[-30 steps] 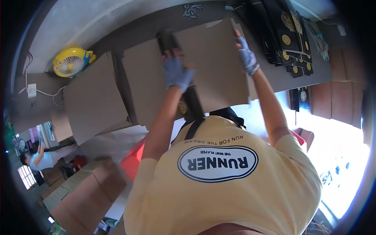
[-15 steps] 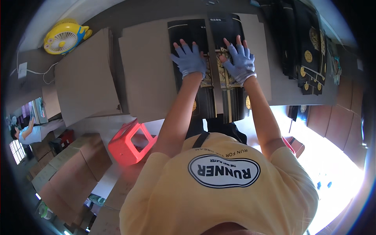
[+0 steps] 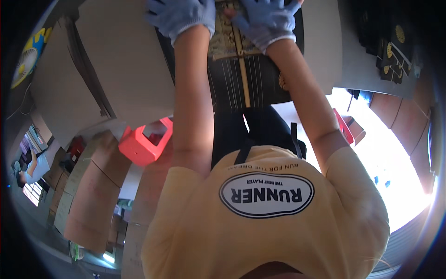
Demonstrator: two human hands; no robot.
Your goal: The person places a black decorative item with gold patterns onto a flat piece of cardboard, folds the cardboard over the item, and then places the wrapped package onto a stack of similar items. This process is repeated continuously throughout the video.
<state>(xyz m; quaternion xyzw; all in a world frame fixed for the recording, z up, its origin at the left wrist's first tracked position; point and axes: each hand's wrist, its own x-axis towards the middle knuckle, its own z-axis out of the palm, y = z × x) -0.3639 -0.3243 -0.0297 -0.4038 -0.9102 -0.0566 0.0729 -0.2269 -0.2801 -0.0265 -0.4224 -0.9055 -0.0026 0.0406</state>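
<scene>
1. Grey worktop [image 3: 355, 69] crosses the upper part of the view, a broad cardboard sheet [image 3: 130, 60] lying on it.
2. Left hand [image 3: 182, 18] and right hand [image 3: 272, 23], both in pale blue gloves [image 3: 278, 35], rest palm down with fingers spread — neither grips anything. Placed either side of the middle, they probably hold the black-and-gold panel [image 3: 230, 86] flat and steady.
3. That panel lies directly beneath both palms and runs down the view between the forearms [image 3: 193, 83]. Whether it is one piece or two abutting is hard to tell, since the upper edge cuts off much of the hands.
4. Farther right lie more black printed sheets [image 3: 397, 44], seemingly placed within reach; leftward, below the worktop — a red stool [image 3: 144, 144].
</scene>
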